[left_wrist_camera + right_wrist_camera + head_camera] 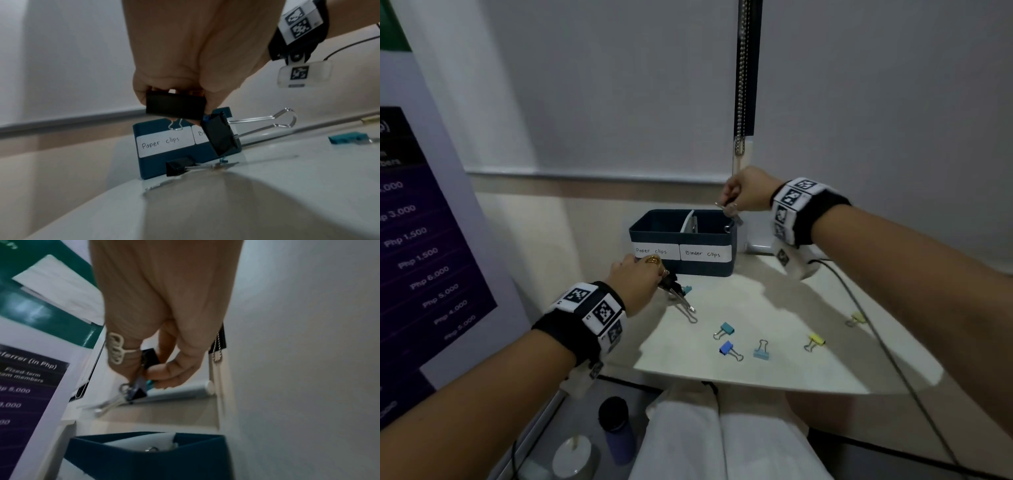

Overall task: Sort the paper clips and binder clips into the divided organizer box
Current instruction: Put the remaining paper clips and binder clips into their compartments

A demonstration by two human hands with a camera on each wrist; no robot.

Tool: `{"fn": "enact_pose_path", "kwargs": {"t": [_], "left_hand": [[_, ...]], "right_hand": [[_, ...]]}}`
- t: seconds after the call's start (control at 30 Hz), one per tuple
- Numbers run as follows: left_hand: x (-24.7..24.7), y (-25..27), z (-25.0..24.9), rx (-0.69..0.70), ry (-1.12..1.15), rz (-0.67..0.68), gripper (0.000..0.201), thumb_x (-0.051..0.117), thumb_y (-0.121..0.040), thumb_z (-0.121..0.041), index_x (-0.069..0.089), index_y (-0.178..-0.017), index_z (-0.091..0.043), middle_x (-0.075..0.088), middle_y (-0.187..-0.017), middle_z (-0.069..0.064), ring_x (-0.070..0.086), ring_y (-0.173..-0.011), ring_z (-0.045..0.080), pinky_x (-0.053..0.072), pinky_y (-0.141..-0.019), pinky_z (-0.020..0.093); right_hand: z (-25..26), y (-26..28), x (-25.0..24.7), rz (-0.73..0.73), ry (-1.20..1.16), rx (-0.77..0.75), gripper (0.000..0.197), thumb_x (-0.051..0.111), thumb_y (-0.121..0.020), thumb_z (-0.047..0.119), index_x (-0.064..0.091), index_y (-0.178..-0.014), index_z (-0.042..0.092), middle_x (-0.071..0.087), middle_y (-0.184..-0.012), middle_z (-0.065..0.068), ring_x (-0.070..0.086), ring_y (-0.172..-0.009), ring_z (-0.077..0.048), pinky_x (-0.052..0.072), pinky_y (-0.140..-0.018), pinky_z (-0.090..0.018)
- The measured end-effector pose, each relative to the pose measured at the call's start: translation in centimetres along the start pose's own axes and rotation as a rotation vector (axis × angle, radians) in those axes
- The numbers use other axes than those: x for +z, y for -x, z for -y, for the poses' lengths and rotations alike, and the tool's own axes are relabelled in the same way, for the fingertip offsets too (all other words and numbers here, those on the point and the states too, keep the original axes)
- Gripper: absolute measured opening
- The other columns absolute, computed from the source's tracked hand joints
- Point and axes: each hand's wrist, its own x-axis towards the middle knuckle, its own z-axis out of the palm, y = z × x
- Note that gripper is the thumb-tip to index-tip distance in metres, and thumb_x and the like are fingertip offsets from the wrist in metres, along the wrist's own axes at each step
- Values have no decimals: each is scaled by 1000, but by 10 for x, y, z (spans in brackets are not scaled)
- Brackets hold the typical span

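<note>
A dark blue organizer box stands at the back of the white table, labelled "Paper clips" on the left and "Binder clips" on the right. My right hand hovers over the right compartment and pinches black binder clips. In front of the box's left corner, my left hand grips two black binder clips just above the table. Beneath it lies a small black clip. Loose teal, blue, light blue and yellow binder clips lie on the table.
A pale yellow clip lies by a dark cable crossing the table's right side. A purple poster stands to the left. A blind chain hangs behind the box. A bottle sits on the floor.
</note>
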Motion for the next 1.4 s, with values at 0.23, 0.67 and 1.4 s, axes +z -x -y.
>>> {"fn": "enact_pose_path", "kwargs": {"t": [0.23, 0.67, 1.4], "left_hand": [[-27, -21, -2, -71, 164, -101, 23, 31, -98, -18, 54, -104, -16, 55, -116, 3, 45, -109, 27, 34, -91, 38], [-69, -128, -52, 58, 393, -319, 21, 38, -97, -17, 56, -100, -8, 62, -106, 12, 58, -102, 30, 47, -91, 42], [-30, -132, -66, 74, 267, -94, 27, 51, -92, -23, 59, -117, -15, 49, -127, 11, 46, -119, 27, 39, -103, 39]], "right_hand": [[5, -24, 35, 36, 75, 79, 33, 69, -81, 26, 68, -108, 7, 66, -116, -10, 60, -109, -24, 45, -93, -29], [-58, 101, -9, 166, 321, 188, 24, 56, -86, 5, 72, -103, 11, 71, -108, -5, 63, -101, -20, 44, -85, -22], [-103, 117, 13, 486, 541, 353, 15, 74, -60, 21, 70, -74, 16, 61, -52, 11, 56, -51, -8, 60, -65, -35]]}}
